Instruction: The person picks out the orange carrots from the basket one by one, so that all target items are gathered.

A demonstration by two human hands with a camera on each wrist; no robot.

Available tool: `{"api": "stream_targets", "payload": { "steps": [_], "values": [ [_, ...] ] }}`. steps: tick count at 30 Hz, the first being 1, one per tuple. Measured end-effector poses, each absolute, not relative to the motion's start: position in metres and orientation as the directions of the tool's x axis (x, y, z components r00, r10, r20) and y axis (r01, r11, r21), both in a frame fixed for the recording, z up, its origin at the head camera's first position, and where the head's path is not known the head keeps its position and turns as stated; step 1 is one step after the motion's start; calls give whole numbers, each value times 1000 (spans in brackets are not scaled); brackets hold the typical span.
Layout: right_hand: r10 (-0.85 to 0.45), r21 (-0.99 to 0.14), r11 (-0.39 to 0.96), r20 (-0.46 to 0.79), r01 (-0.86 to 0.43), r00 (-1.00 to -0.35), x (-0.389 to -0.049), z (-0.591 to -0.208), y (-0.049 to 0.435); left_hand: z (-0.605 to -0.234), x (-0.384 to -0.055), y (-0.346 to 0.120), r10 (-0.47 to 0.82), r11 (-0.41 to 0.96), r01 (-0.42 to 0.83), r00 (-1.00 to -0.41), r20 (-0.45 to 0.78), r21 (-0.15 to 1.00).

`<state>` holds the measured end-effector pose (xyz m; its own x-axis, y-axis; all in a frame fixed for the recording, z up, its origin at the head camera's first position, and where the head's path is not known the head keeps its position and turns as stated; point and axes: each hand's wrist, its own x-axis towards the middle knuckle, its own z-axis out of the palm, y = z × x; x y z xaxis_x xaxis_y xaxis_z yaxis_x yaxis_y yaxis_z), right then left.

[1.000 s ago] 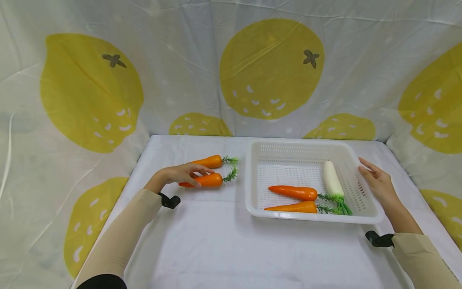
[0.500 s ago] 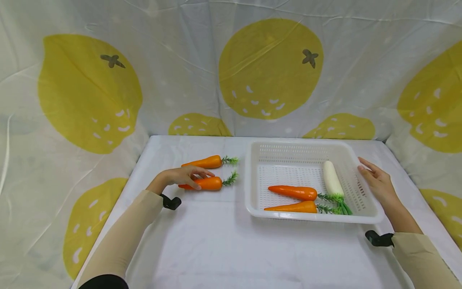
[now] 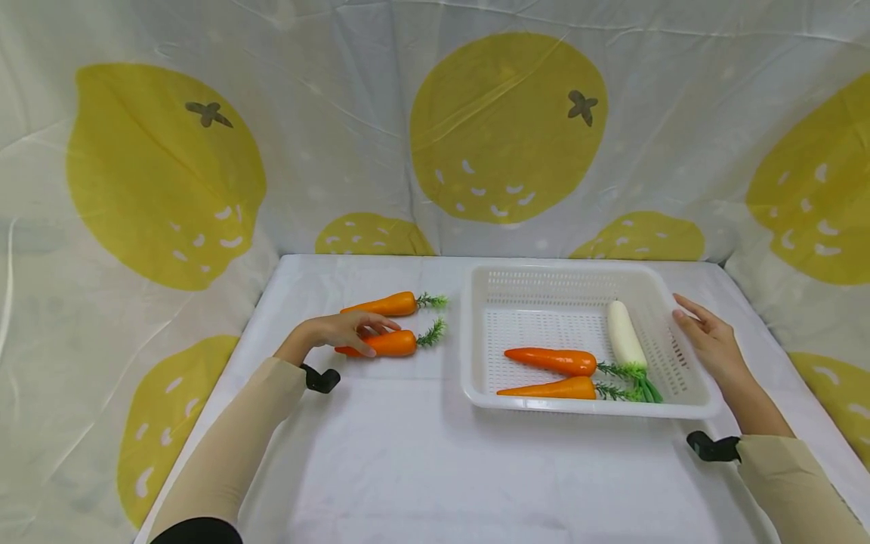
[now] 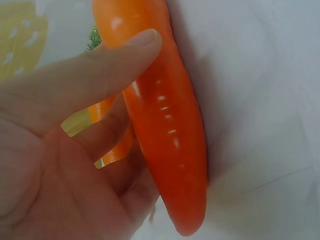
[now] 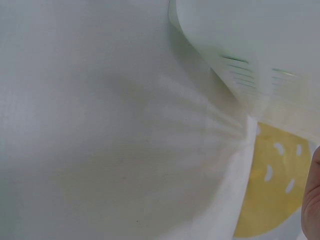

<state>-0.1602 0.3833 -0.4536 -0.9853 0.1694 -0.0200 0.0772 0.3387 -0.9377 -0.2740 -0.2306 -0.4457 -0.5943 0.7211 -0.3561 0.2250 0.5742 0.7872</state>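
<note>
My left hand (image 3: 343, 331) holds an orange carrot (image 3: 397, 344) with a green feathery top, lying on the cloth left of the basket. In the left wrist view the thumb (image 4: 132, 50) lies across the carrot (image 4: 172, 130), and the fingers are bent along its far side, partly hidden. Just behind it lies another carrot (image 3: 394, 304). A white perforated basket (image 3: 584, 408) stands on the right. At its right wall rests my right hand (image 3: 714, 344), fingers extended; in the right wrist view only a sliver of that hand (image 5: 312, 200) shows beside the basket (image 5: 240, 45).
Inside the basket are two carrots (image 3: 557, 361) near the front and a white radish (image 3: 625, 332) with green leaves on the right. White cloth (image 3: 421, 468) covers the table. A lemon-print curtain (image 3: 340, 136) encloses the back and sides.
My left hand has drawn slightly away from the rear carrot, uncovering its tip, and its fingers have settled around the front carrot. The right hand and basket stay in place.
</note>
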Motion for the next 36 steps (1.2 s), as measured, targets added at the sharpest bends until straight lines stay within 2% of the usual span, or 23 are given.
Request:
{"api": "stream_targets", "payload": {
  "steps": [8, 17, 30, 36],
  "values": [
    [166, -934, 345, -33, 90, -986, -159, -451, 382, -445, -276, -233, 691, 587, 212, -634, -348, 781],
    [168, -934, 339, -55, 110, -984, -161, -451, 382, -442, -280, -236, 718, 538, 225, -627, -302, 812],
    [162, -933, 343, -52, 106, -985, -159, -451, 383, -405, -278, -216, 753, 421, 301, -641, -146, 855],
    [155, -936, 336, -50, 101, -987, -159, -452, 383, -390, -270, -197, 734, 377, 288, -673, -94, 880]
  ]
}}
